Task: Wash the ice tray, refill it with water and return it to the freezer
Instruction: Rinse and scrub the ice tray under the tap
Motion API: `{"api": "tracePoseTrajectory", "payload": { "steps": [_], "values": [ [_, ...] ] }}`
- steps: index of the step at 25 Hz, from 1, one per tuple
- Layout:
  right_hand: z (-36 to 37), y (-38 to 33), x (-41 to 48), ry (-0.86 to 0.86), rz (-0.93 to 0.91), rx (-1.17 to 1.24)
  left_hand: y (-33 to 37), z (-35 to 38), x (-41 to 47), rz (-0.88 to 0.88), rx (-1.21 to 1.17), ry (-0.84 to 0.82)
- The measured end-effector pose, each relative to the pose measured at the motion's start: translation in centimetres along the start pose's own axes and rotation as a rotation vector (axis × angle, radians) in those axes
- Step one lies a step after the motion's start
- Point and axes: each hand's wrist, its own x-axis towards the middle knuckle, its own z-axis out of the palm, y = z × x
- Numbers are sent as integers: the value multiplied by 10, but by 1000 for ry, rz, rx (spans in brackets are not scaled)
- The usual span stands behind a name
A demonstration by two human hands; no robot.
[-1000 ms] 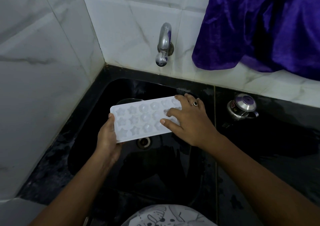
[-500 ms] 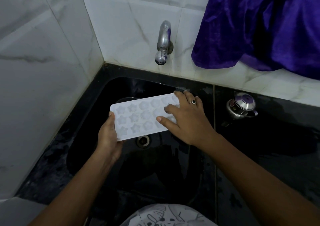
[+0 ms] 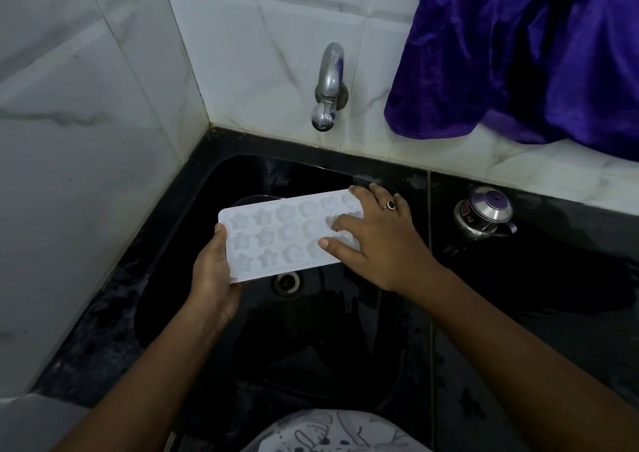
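Held the white ice tray over the black sink, long axis left to right, near of and below the tap. Clasped its left end in the left hand; spread the right hand over the right-end moulds, apparently pressing, not gripping

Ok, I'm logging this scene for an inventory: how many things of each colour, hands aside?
White: 1, ice tray
Silver: 2, tap, lidded pot
Purple: 1, cloth
Black: 1, sink
Total: 5
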Motion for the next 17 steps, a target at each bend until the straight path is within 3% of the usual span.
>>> {"api": "tracePoseTrajectory", "payload": {
  "steps": [17],
  "values": [
    [3, -3, 0, -5, 27, 6, 0, 0, 1, 7, 18, -9]
  ]
}}
